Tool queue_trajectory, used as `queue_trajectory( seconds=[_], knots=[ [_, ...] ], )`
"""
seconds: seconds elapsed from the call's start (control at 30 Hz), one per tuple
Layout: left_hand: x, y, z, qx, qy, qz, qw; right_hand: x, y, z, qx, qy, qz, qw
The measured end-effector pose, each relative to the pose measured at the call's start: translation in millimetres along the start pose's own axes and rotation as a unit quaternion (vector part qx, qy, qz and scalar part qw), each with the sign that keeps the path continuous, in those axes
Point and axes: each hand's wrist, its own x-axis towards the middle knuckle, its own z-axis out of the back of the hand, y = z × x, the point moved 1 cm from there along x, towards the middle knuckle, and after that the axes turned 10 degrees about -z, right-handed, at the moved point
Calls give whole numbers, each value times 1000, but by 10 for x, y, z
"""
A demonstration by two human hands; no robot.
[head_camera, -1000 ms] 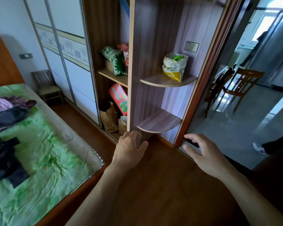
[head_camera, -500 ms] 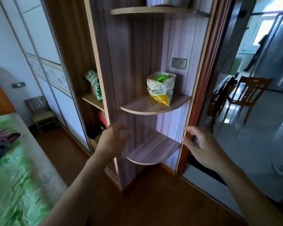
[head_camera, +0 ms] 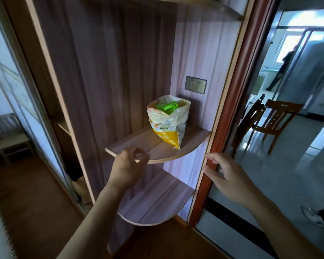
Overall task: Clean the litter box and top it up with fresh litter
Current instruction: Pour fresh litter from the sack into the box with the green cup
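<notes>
A white and yellow bag (head_camera: 166, 124) stands open on the rounded middle corner shelf (head_camera: 191, 144), with a green plastic piece (head_camera: 166, 106) showing in its mouth. My left hand (head_camera: 128, 166) hovers just in front of that shelf's edge, below and left of the bag, fingers loosely curled and holding nothing. My right hand (head_camera: 226, 176) is raised beside the red-brown door frame (head_camera: 223, 116), fingers spread and empty. No litter box is in view.
A lower rounded shelf (head_camera: 157, 204) sits under the first, another above. A switch plate (head_camera: 195, 84) is on the wall behind the bag. Through the doorway at right are wooden chairs (head_camera: 275, 120), a tiled floor and a person far back. A small stool (head_camera: 11, 139) stands at left.
The view has risen and closed in on the corner shelves. Both hands have lifted; my left hand has come up from the lower shelf to the edge of the bag's shelf.
</notes>
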Motion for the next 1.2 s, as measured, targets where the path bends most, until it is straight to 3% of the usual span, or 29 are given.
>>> queue_trajectory(
  seconds=[0.3,0.53,0.77,1.0,1.2],
  knots=[
    [1313,352,-440,-21,-27,-47,998,1510,-37,-149,-7,-21,9,1000],
    [1916,482,-621,-4,-36,-14,999,2311,-177,-279,36,-20,16,999],
    [2378,356,-795,9,-102,6,995,3217,-335,-272,61,-38,114,991],
    [2664,278,-937,102,-127,88,983,3941,-412,-255,70,-57,154,984],
    [2749,318,-973,133,-98,160,973,4231,-476,-373,27,8,107,994]
  ],
)
